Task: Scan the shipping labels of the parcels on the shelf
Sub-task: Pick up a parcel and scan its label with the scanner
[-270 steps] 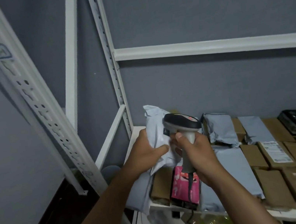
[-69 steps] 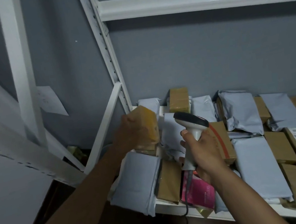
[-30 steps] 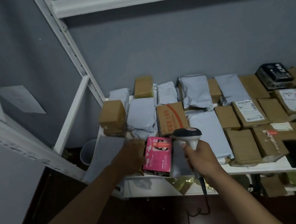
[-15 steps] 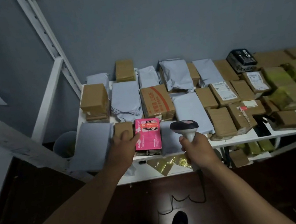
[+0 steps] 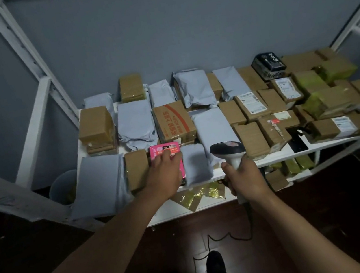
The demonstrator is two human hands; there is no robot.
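Your left hand (image 5: 165, 174) has come across from the small brown box (image 5: 137, 169) at the shelf's front edge and now lies on the pink parcel (image 5: 165, 152) just beside it, fingers spread flat over its top and not closed round it. That reads as the next pick: the brown box is behind you, the pink one is up. No label shows on its upper face, though your hand covers much of it, so you may need to turn it over.

Your right hand (image 5: 244, 177) keeps its grip wrapped firmly on the scanner (image 5: 228, 150) handle, head raised over the grey mailer (image 5: 196, 165) beside the pink parcel and aimed toward the shelf (image 5: 278, 153), cord trailing to the floor.

You have also stepped back, so the whole row shows: many brown boxes and mailers to the right lie untouched, some with a white label (image 5: 251, 102) facing up. Most of the job appears to remain.
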